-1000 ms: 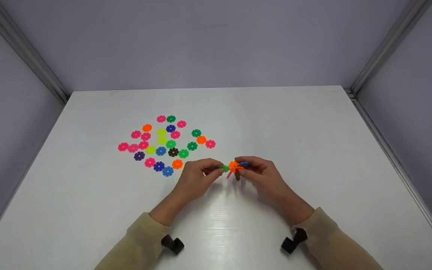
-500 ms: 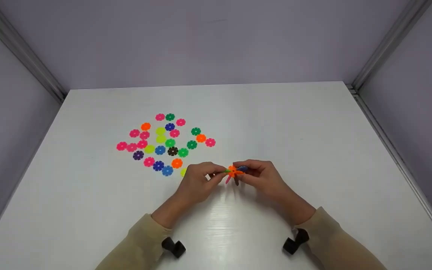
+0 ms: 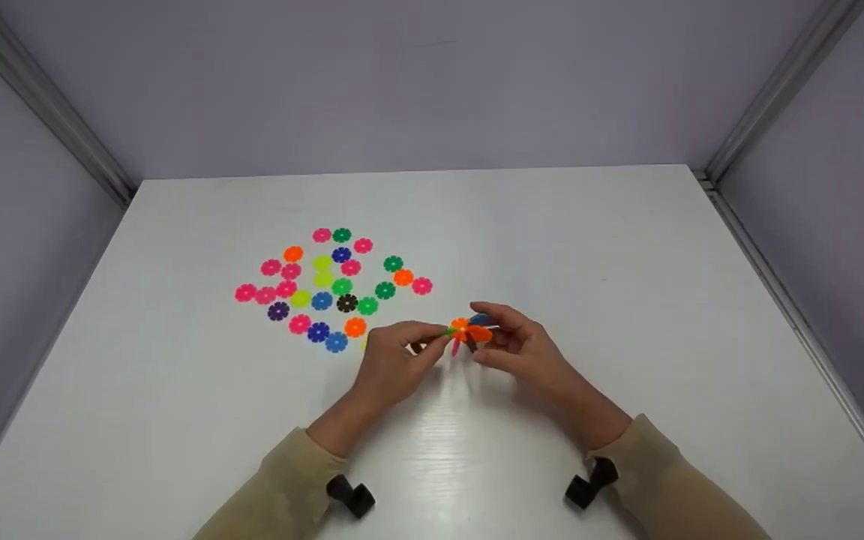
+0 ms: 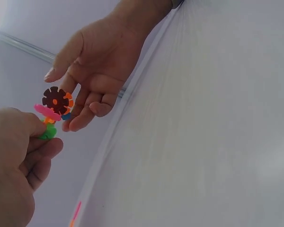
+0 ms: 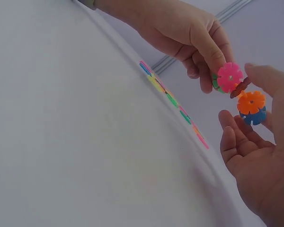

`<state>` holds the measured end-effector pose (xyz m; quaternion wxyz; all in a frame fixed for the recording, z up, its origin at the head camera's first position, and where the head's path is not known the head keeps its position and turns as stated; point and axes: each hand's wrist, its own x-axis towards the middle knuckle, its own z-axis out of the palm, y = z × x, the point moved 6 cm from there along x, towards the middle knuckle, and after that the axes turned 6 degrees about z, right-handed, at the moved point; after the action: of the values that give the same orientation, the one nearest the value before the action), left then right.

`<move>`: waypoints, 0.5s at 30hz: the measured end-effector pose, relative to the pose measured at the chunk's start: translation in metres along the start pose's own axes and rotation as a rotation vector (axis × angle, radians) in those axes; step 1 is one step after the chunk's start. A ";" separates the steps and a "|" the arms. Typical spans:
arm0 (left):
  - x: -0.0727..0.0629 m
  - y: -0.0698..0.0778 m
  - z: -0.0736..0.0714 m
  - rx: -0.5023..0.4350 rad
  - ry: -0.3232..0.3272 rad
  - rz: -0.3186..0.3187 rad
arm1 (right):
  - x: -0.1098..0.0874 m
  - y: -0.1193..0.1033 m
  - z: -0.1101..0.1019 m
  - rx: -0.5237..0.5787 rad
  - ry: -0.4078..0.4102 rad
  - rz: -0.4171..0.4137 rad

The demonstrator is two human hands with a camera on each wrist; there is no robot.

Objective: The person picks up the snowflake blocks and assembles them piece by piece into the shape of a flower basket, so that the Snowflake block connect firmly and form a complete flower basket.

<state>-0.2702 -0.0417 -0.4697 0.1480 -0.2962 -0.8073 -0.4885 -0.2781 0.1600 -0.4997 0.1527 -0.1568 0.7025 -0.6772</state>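
Observation:
A small cluster of joined flower-shaped plastic discs [image 3: 461,328] is held above the table in the head view. My left hand [image 3: 394,360] pinches its green disc [image 4: 48,132] between thumb and fingers. A pink disc [image 5: 230,77], a brown disc [image 4: 55,100], an orange disc [image 5: 251,102] and a blue disc [image 5: 253,117] fan out from it. My right hand [image 3: 518,343] is around the orange and blue side, thumb and fingers spread apart. Whether a right fingertip touches the blue disc, I cannot tell.
Several loose flower discs [image 3: 322,301] in mixed colours lie flat on the white table [image 3: 627,300], left of the hands. A yellow one is mostly hidden behind the left hand. Pale panels [image 3: 417,90] surround the table at the back and sides.
The right thumb and fingers have spread off the cluster they were gripping. The cluster stays in the left hand and has risen slightly, showing more of the orange disc.

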 end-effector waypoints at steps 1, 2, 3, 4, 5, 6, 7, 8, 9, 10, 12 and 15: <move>0.000 0.000 0.000 -0.002 -0.003 -0.001 | 0.000 0.000 0.000 -0.010 0.005 0.006; 0.001 -0.001 0.001 -0.008 -0.013 -0.003 | 0.000 0.000 -0.001 -0.017 0.009 0.010; 0.001 -0.001 0.001 -0.014 -0.027 -0.005 | 0.000 0.000 -0.001 -0.015 0.013 0.009; 0.002 -0.001 0.000 -0.020 -0.043 -0.008 | 0.000 0.000 -0.002 -0.015 0.022 0.009; 0.002 -0.002 -0.001 -0.024 -0.058 -0.013 | 0.001 0.000 -0.003 -0.010 0.032 0.006; 0.004 -0.004 -0.003 -0.023 -0.070 -0.017 | 0.001 0.000 -0.005 -0.003 0.045 0.007; 0.005 -0.005 -0.006 -0.016 -0.079 -0.022 | 0.001 0.001 -0.006 0.008 0.057 0.011; 0.006 -0.007 -0.010 -0.008 -0.082 -0.027 | 0.002 0.001 -0.008 0.019 0.069 0.011; 0.008 -0.009 -0.016 0.003 -0.084 -0.038 | 0.002 0.002 -0.009 0.029 0.081 0.016; 0.010 -0.013 -0.022 0.018 -0.085 -0.056 | 0.003 0.003 -0.011 0.041 0.091 0.021; 0.013 -0.021 -0.035 0.049 -0.090 -0.107 | 0.003 0.004 -0.012 0.064 0.102 0.029; 0.016 -0.036 -0.055 0.094 -0.131 -0.226 | 0.004 0.004 -0.011 0.091 0.102 0.040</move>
<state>-0.3078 -0.0973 -0.4606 0.0526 -0.2275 -0.8654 -0.4432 -0.2862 0.1685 -0.5034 0.1371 -0.1009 0.6809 -0.7123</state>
